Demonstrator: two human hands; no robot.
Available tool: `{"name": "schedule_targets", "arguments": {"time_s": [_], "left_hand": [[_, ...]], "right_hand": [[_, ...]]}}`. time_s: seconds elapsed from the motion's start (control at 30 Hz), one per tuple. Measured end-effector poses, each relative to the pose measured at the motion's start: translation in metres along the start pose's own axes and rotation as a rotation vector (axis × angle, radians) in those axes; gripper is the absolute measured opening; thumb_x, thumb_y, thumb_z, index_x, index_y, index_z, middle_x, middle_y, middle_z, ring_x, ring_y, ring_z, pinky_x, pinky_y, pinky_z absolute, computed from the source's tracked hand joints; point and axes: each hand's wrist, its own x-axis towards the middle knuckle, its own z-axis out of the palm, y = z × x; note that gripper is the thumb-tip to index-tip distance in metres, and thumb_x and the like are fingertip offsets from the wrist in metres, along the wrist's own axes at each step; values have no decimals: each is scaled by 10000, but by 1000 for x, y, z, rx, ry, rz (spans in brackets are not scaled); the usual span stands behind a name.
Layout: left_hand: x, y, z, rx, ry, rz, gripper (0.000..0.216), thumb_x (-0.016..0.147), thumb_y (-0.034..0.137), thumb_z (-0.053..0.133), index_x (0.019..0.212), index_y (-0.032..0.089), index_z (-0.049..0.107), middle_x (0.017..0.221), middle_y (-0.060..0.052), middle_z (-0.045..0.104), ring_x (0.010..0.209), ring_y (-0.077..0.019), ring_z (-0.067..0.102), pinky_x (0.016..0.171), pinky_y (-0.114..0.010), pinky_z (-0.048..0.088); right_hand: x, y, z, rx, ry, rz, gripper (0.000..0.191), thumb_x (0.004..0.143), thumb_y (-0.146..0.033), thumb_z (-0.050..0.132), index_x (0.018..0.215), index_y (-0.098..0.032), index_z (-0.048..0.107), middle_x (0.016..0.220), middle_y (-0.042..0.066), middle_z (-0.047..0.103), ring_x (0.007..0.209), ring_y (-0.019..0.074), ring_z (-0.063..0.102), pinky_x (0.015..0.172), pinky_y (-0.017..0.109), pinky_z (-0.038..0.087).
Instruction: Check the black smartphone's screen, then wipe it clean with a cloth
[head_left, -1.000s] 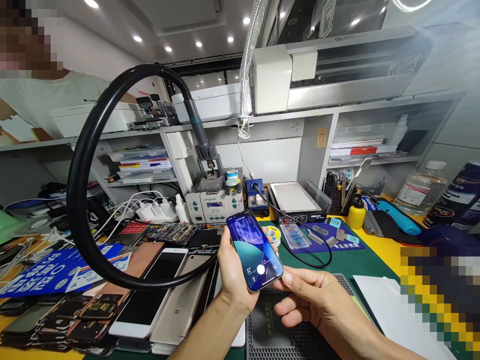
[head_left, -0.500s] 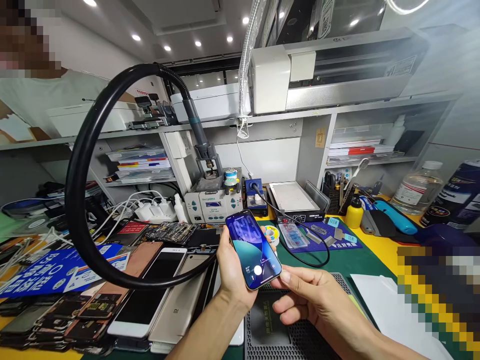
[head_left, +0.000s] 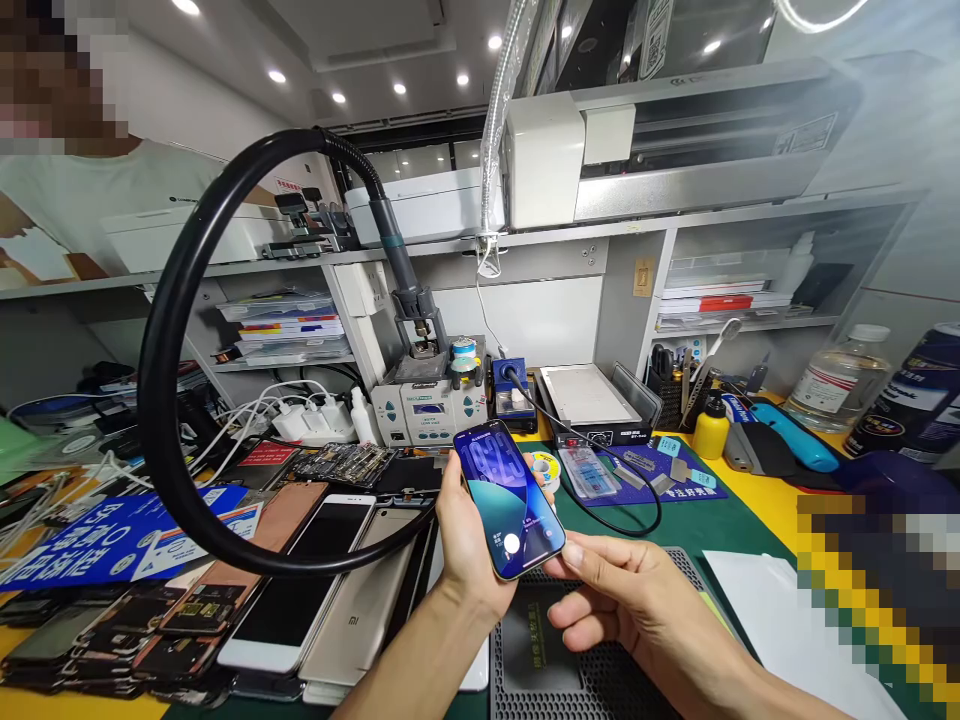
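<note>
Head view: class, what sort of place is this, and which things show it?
Probably a phone repair bench: a soldering station at the back, loose phones stacked on the left, a lit phone held in the left hand.

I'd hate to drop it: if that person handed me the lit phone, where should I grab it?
Probably the free top end, pinched across its two long edges, coming from the far side. The phone tilts screen-up. Most of its length is cradled in the left hand, and the right hand has its thumb at the bottom corner.
</note>
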Motion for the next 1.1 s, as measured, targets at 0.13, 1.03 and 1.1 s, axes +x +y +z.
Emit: {"name": "schedule_targets", "arguments": {"time_s": [0.13, 1.03, 1.1], "left_hand": [[0, 0, 0, 3, -3, 1, 713, 1009, 672, 293, 984, 79, 686, 723, -122, 705, 606, -200, 668, 605, -312, 527], [-2, 1, 2, -28, 17, 36, 575, 1031, 612, 332, 990, 129, 641, 764, -78, 682, 605, -180, 650, 613, -331, 534], [-2, 1, 2, -28, 17, 36, 576, 1032, 612, 331, 987, 128, 640, 752, -72, 675, 604, -180, 649, 608, -327, 532]], "right_hand": [[-1, -1, 2, 0, 10, 0, 505, 750, -540, 932, 928, -84, 805, 911, 108, 735, 669, 145, 688, 606, 212, 590], [1, -1, 0, -14, 10, 8, 491, 771, -525, 923, 940, -79, 806, 945, 123, 732, 671, 145, 688, 608, 207, 591], [1, -1, 0, -11, 12, 7, 498, 760, -526, 930, 946, -81, 807, 947, 120, 733, 667, 144, 689, 602, 205, 590]]}}
